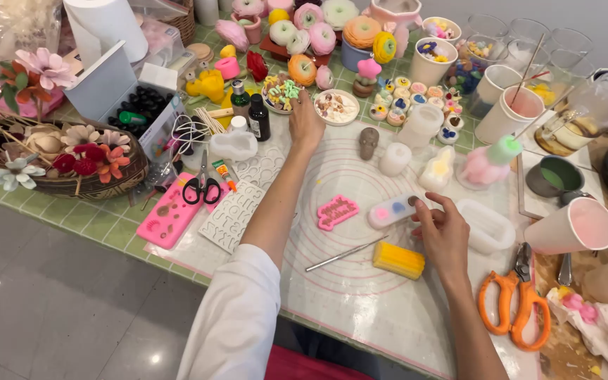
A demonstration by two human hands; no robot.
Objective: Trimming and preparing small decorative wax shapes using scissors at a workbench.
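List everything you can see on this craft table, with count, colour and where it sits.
Silicone work mat: one, translucent with pink rings, table centre.
Pink mould tray: one, left edge of the mat.
White letter mould: one, beside the pink tray.
Black scissors: one pair, on the pink tray's top end.
Orange scissors: one pair, right of the mat.
Yellow ridged block: one, mat centre.
Metal pick tool: one, left of the block.
Pink plaque piece: one, mat centre.
Basket of flowers: one, brown, far left.
Paper cups: several, white, right side.
Small bowl: one, multicoloured bits, top centre.
Left hand: reaching at the small bowl.
Right hand: fingertips on an oblong white mould.
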